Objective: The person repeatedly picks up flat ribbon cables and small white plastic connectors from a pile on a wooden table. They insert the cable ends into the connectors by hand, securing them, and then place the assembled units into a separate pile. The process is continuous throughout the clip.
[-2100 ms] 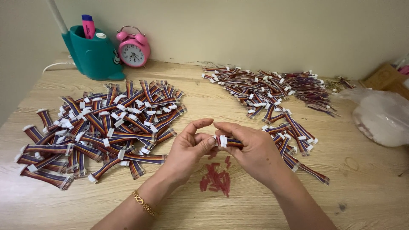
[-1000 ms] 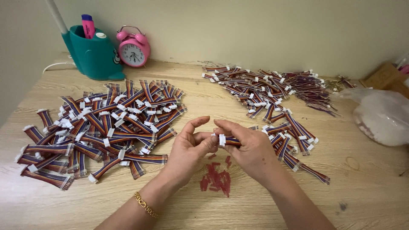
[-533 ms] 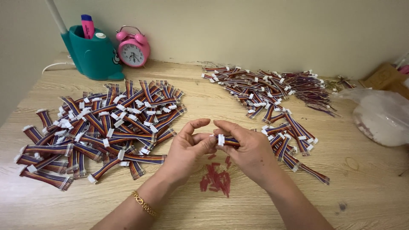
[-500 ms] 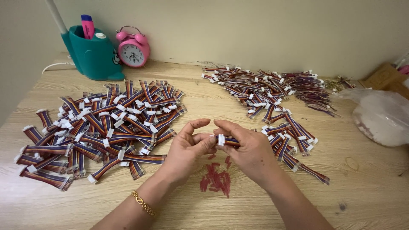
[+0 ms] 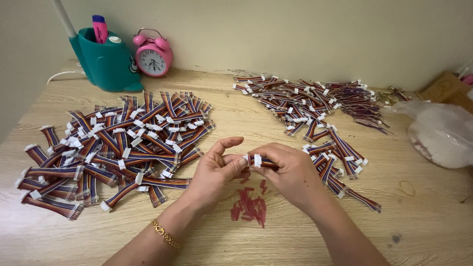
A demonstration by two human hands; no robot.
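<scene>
Above grainy wood, both hands [image 5: 256,170] in pinching grip on striped ribbon cable [image 5: 263,162]

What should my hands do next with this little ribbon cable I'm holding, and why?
Probably pull the bit pinched at the cable's end free. Both the left hand and right hand grip one ribbon cable by its white connector, above a small heap of red scraps that suggests pieces dropped there.

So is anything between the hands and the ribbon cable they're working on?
Nothing visible. Both the left hand and right hand already pinch the ribbon cable directly, above the red scraps on the table.
</scene>
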